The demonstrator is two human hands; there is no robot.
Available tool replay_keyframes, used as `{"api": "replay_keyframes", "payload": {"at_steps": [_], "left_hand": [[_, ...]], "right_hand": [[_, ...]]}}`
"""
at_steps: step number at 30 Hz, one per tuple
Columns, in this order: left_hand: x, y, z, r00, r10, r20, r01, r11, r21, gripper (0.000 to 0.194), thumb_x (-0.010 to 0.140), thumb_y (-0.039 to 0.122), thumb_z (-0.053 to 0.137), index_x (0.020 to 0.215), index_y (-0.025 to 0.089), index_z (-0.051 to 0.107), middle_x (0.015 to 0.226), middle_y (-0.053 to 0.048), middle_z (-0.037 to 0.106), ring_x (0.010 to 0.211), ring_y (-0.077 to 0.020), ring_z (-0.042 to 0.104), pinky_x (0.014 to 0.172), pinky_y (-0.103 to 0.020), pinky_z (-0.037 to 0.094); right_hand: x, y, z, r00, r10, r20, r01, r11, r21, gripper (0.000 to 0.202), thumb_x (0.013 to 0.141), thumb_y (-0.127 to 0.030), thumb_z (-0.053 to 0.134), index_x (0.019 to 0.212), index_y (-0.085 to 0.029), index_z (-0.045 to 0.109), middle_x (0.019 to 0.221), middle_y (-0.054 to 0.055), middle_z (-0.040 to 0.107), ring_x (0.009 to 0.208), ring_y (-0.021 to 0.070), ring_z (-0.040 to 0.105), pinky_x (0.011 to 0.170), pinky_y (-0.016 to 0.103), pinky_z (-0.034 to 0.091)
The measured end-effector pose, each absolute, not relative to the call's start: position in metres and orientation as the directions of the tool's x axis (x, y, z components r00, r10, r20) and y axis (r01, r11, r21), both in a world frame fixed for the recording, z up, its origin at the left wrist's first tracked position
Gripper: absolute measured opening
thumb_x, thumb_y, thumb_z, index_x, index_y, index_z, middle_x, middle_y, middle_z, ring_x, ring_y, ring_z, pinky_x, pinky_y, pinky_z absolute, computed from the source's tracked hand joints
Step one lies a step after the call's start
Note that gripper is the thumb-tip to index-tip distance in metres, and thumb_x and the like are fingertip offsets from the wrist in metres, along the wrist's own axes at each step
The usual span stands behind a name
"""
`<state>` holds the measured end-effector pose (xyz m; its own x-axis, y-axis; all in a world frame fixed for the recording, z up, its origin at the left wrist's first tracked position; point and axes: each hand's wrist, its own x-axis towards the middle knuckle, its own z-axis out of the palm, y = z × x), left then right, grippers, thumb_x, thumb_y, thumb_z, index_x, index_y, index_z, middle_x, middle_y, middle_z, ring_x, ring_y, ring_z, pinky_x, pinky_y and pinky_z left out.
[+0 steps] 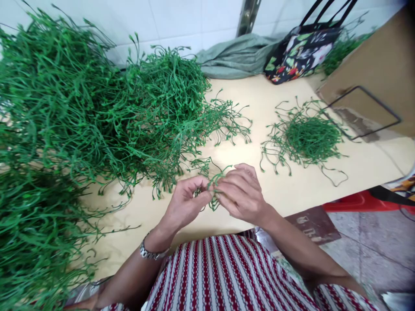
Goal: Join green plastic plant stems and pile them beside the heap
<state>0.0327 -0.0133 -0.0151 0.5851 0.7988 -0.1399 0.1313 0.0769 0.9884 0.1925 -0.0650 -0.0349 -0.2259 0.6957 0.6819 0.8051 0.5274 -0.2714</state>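
My left hand (191, 195) and my right hand (242, 190) meet above the table's front part, fingertips nearly touching. Between them are thin green artificial stems (214, 205), with ends sticking out above and below the fingers. Thumb and index finger of my left hand pinch at the stems. The fingers of my right hand curl over their other side, hiding part of them. Just behind the hands lies the edge of a large heap of similar stems (142, 116). A smaller round pile of stems (313, 137) sits to the right.
Another thick heap of stems (32, 233) covers the left side of the pale table (259, 99). At the back lie a grey-green cloth (236, 56) and a floral bag (301, 54). A cardboard box (376, 73) with a black wire frame (397, 120) stands right. Something red (359, 202) is below the table edge.
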Motion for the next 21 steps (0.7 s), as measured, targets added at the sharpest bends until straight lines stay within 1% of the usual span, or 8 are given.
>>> {"api": "replay_keyframes", "payload": {"at_steps": [3, 6, 8, 11, 13, 15, 17, 21], "left_hand": [[0.031, -0.013, -0.02, 0.559, 0.815, -0.155, 0.058, 0.148, 0.987, 0.008, 0.07, 0.016, 0.056, 0.062, 0.014, 0.055, 0.057, 0.003, 0.045, 0.053, -0.0076, 0.037, 0.051, -0.021, 0.029], [0.03, -0.013, -0.022, 0.535, 0.829, -0.162, 0.034, 0.171, 0.985, 0.008, 0.069, 0.016, 0.058, 0.062, 0.014, 0.057, 0.058, 0.002, 0.047, 0.054, -0.0079, 0.038, 0.052, -0.021, 0.03], [0.03, -0.012, -0.022, 0.53, 0.831, -0.17, 0.026, 0.184, 0.983, 0.008, 0.068, 0.017, 0.059, 0.061, 0.014, 0.057, 0.058, 0.002, 0.048, 0.054, -0.008, 0.039, 0.053, -0.021, 0.03], [0.031, -0.012, -0.023, 0.535, 0.823, -0.192, 0.015, 0.218, 0.976, 0.006, 0.066, 0.017, 0.06, 0.061, 0.014, 0.058, 0.056, 0.003, 0.047, 0.052, -0.0078, 0.038, 0.052, -0.022, 0.029], [0.032, -0.013, -0.023, 0.537, 0.82, -0.197, 0.017, 0.223, 0.975, 0.006, 0.064, 0.017, 0.06, 0.06, 0.014, 0.057, 0.056, 0.002, 0.047, 0.052, -0.0078, 0.038, 0.051, -0.022, 0.029], [0.033, -0.013, -0.021, 0.54, 0.819, -0.193, 0.04, 0.204, 0.978, 0.008, 0.064, 0.017, 0.059, 0.058, 0.014, 0.055, 0.056, 0.003, 0.047, 0.052, -0.0078, 0.037, 0.051, -0.021, 0.029], [0.033, -0.014, -0.017, 0.553, 0.809, -0.198, 0.087, 0.181, 0.98, 0.01, 0.065, 0.017, 0.057, 0.057, 0.014, 0.053, 0.054, 0.003, 0.044, 0.051, -0.0073, 0.035, 0.049, -0.021, 0.028], [0.034, -0.011, -0.008, 0.569, 0.796, -0.206, 0.185, 0.121, 0.975, 0.018, 0.066, 0.019, 0.057, 0.052, 0.014, 0.047, 0.05, 0.005, 0.036, 0.049, -0.0063, 0.029, 0.046, -0.02, 0.023]], "right_hand": [[0.194, -0.063, -0.035, -0.25, 0.657, 0.711, 0.829, 0.524, -0.193, 0.011, 0.077, -0.017, 0.061, 0.087, -0.021, 0.06, 0.081, 0.001, 0.066, 0.081, 0.0157, 0.057, 0.09, 0.04, 0.036], [0.194, -0.061, -0.034, -0.28, 0.635, 0.72, 0.848, 0.516, -0.125, 0.01, 0.077, -0.018, 0.061, 0.085, -0.023, 0.061, 0.081, -0.001, 0.067, 0.084, 0.0166, 0.057, 0.095, 0.043, 0.032], [0.194, -0.061, -0.033, -0.283, 0.639, 0.715, 0.846, 0.517, -0.128, 0.011, 0.076, -0.017, 0.061, 0.086, -0.023, 0.061, 0.082, -0.001, 0.067, 0.086, 0.0178, 0.057, 0.097, 0.045, 0.029], [0.192, -0.062, -0.033, -0.263, 0.687, 0.677, 0.831, 0.518, -0.203, 0.011, 0.078, -0.016, 0.058, 0.088, -0.021, 0.06, 0.082, 0.0, 0.067, 0.088, 0.0178, 0.057, 0.096, 0.045, 0.03], [0.19, -0.062, -0.033, -0.259, 0.722, 0.641, 0.807, 0.527, -0.267, 0.01, 0.081, -0.015, 0.054, 0.086, -0.019, 0.06, 0.08, 0.0, 0.066, 0.083, 0.0159, 0.057, 0.094, 0.043, 0.033], [0.189, -0.062, -0.033, -0.273, 0.74, 0.614, 0.787, 0.539, -0.3, 0.01, 0.082, -0.014, 0.05, 0.082, -0.018, 0.059, 0.075, 0.001, 0.063, 0.076, 0.0142, 0.056, 0.089, 0.039, 0.037], [0.19, -0.061, -0.033, -0.307, 0.741, 0.597, 0.783, 0.553, -0.285, 0.013, 0.083, -0.014, 0.047, 0.077, -0.017, 0.058, 0.07, 0.001, 0.06, 0.07, 0.0138, 0.053, 0.084, 0.037, 0.039], [0.195, -0.059, -0.025, -0.438, 0.732, 0.521, 0.788, 0.592, -0.169, 0.018, 0.084, -0.013, 0.044, 0.07, -0.016, 0.056, 0.067, 0.002, 0.056, 0.068, 0.0146, 0.049, 0.08, 0.035, 0.04]]}}
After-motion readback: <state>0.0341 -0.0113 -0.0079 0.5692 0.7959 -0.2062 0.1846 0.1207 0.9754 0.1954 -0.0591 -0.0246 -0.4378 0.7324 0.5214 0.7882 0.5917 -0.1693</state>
